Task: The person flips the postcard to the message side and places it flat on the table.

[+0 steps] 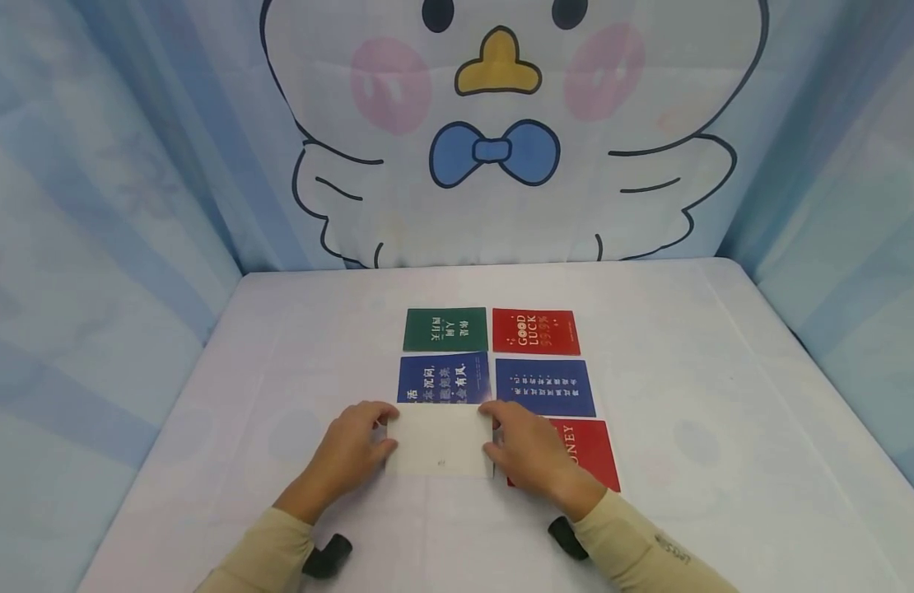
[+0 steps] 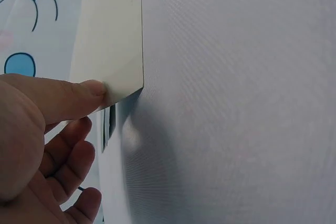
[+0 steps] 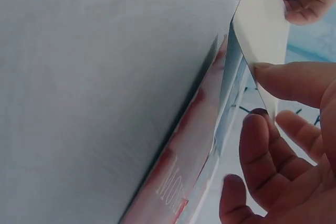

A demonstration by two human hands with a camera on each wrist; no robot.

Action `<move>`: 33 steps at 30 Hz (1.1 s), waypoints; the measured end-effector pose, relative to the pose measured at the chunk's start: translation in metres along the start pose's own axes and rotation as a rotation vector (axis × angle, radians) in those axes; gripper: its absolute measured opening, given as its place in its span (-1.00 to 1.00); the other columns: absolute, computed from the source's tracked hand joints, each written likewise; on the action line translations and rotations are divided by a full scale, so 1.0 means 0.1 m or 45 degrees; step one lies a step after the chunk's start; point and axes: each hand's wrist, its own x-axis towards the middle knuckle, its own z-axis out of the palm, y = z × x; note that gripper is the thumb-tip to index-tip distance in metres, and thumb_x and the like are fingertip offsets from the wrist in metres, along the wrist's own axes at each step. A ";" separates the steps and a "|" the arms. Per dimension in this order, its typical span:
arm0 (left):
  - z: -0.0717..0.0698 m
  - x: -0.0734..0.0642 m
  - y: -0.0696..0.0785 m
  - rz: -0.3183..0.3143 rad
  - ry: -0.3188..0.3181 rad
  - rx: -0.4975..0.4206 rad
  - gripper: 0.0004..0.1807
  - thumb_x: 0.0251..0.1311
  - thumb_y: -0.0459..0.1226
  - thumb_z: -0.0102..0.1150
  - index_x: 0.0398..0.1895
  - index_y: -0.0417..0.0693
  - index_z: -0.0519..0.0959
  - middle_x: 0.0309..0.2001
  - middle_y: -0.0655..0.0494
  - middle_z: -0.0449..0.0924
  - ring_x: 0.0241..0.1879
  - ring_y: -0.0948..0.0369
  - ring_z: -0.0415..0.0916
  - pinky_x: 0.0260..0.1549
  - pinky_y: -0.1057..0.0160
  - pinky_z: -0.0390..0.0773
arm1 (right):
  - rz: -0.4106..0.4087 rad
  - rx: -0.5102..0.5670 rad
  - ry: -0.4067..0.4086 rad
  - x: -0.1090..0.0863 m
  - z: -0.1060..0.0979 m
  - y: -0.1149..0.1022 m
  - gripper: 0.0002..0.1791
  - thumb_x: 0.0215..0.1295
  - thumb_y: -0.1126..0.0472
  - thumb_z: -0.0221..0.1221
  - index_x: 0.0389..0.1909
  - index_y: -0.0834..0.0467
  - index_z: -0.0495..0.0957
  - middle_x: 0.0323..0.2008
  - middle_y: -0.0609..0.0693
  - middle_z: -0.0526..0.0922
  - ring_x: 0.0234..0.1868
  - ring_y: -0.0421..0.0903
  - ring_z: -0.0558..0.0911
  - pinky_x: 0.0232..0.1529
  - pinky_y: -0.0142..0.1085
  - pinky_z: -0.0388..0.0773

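Note:
A blank cream card (image 1: 440, 445) with a tiny mark near its lower edge is held between both hands, tilted with its near edge close over the table. My left hand (image 1: 351, 449) pinches its left edge; the thumb (image 2: 93, 88) lies on the cream face in the left wrist view. On the right edge, my right hand (image 1: 527, 449) pinches with thumb and fingertips. Just beyond, a blue card (image 1: 444, 377) with white writing is partly covered by the cream one. Beneath the right hand lies a red card (image 1: 594, 453) reading "ONEY", its left part hidden.
Farther back lie a green card (image 1: 445, 329) and a red "GOOD LUCK" card (image 1: 535, 331). Another blue card (image 1: 546, 387) sits right of the covered one. White cloth covers the table (image 1: 279, 371); curtains stand at both sides, with a cartoon backdrop (image 1: 494, 214) behind.

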 end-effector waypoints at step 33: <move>-0.02 -0.03 -0.05 0.011 -0.200 0.108 -0.59 0.05 -0.30 0.50 0.01 -0.10 0.63 -0.13 0.08 0.57 -0.12 0.09 0.43 -0.01 0.01 0.49 | 0.049 -0.078 -0.194 -0.02 0.02 -0.06 -0.37 0.11 0.18 0.46 0.23 0.13 0.52 -0.05 0.03 0.62 -0.05 0.02 0.60 0.06 0.05 0.54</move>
